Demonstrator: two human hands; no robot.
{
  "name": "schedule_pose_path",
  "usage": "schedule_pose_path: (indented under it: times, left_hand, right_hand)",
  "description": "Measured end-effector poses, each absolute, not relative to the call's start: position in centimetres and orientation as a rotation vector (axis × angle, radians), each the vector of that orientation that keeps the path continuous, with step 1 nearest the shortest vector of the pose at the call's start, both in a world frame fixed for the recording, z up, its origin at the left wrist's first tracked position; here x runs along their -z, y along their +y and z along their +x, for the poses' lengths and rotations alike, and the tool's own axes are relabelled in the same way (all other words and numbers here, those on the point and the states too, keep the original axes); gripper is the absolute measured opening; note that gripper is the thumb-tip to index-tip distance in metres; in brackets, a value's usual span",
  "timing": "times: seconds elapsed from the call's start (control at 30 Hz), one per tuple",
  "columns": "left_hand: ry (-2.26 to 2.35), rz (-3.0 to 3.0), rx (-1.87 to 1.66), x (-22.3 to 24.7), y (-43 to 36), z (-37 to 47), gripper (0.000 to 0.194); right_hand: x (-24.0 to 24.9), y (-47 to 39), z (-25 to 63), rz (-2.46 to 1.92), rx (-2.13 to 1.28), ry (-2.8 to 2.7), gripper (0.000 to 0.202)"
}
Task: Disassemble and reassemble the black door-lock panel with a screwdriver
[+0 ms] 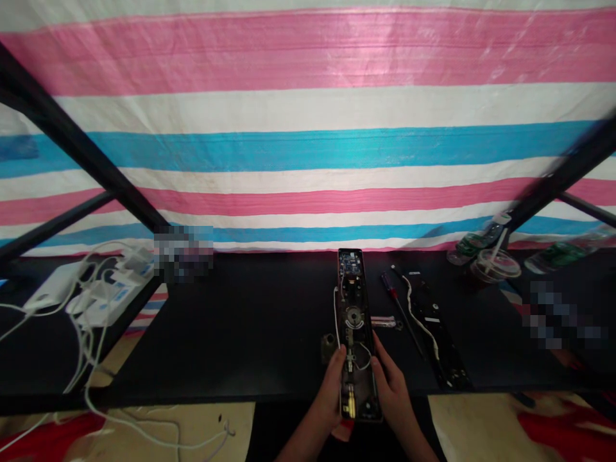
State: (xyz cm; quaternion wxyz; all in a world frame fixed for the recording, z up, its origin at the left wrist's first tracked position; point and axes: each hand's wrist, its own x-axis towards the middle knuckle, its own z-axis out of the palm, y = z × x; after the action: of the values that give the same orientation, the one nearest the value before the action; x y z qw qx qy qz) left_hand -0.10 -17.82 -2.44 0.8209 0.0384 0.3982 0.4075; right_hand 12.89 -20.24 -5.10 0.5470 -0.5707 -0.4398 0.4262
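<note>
A long, narrow black casing (354, 301) lies open-side up, with a circuit board at its far end, a round part midway, thin wires and a brass-coloured piece near its close end. My left hand (331, 391) grips its left edge, and my right hand (392, 388) holds the right edge, both near the close end. Beside it on the right are a screwdriver (402, 311) and a long black panel (436, 330) with a white cable (418, 321) along it. A small dark block (329, 348) sits left of the casing.
On the black table (250, 321), a power strip (108, 298) with tangled white cables stands at the left. A lidded cup (493, 266) with a straw and plastic bottles (474, 244) are at the right. Behind hangs a striped sheet (308, 151) between dark frame bars.
</note>
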Motion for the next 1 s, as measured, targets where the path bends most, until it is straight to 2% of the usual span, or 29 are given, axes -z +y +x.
schedule_pose_path:
  times: [0.13, 0.43, 0.6, 0.8, 1.0]
  left_hand:
    - [1.066, 0.321, -1.049, 1.9, -17.7, -0.3, 0.07]
    - [1.387, 1.043, -1.09, 2.1, -15.7, -1.3, 0.055]
    - [1.436, 1.131, -1.165, 3.0, -16.1, -1.0, 0.054]
    - [1.445, 1.103, -1.174, 2.6, -15.6, -1.5, 0.053]
    - [1.395, 1.056, -1.165, 1.0, -15.0, -1.5, 0.049]
  right_hand:
    - [4.8, -20.2, 13.0, -1.357, -0.868, -1.191, 0.047]
    - [4.3, -19.7, 12.3, -1.421, -0.546, -1.463, 0.052]
    - [4.0, -20.0, 12.7, -1.487, -0.464, -1.478, 0.052]
    - [3.5, -16.5, 18.7, -1.712, -0.17, -1.423, 0.039]
    - [3.7, -13.7, 21.8, -1.764, -0.228, -1.664, 0.04]
